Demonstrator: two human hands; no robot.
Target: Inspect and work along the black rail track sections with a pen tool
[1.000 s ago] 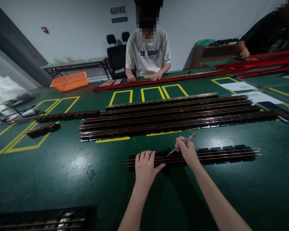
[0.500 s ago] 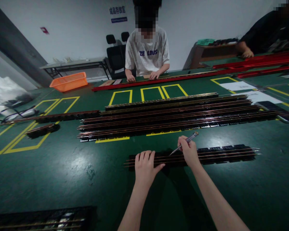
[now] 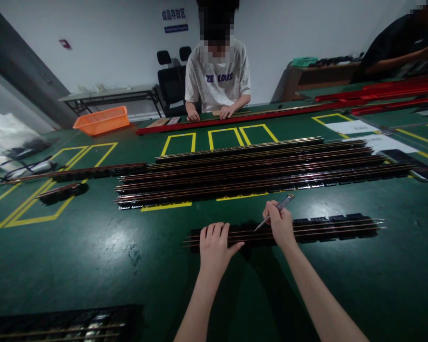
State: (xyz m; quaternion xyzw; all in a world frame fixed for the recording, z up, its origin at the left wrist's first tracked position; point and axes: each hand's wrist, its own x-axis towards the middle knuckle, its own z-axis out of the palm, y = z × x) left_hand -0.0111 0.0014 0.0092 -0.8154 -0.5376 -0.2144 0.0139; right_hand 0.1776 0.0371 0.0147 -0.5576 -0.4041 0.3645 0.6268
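Note:
A long black strip with thin copper-coloured rods [image 3: 328,227] along it lies on the green table in front of me. Across its left part rests my left hand [image 3: 214,244], fingers laid over the strip and thumb stretched out along the near edge. My right hand [image 3: 278,221], closed in a pinch, holds a slim pen-like metal tool [image 3: 281,205]. The tool slants down to the left, its fine tip at the rods between my two hands. Part of the strip is hidden under both hands.
Several similar rodded strips [image 3: 235,171] lie side by side beyond my hands. More strips [image 3: 57,325] are at the lower left. A phone [image 3: 415,166] lies at right, an orange basket [image 3: 102,121] at far left. Across the table a person [image 3: 219,76] works at a red rail [image 3: 271,116].
The tool's tip has shifted slightly right along the strip. My left hand stays in place. At far right, another person's hand has moved off the table and the arm is raised.

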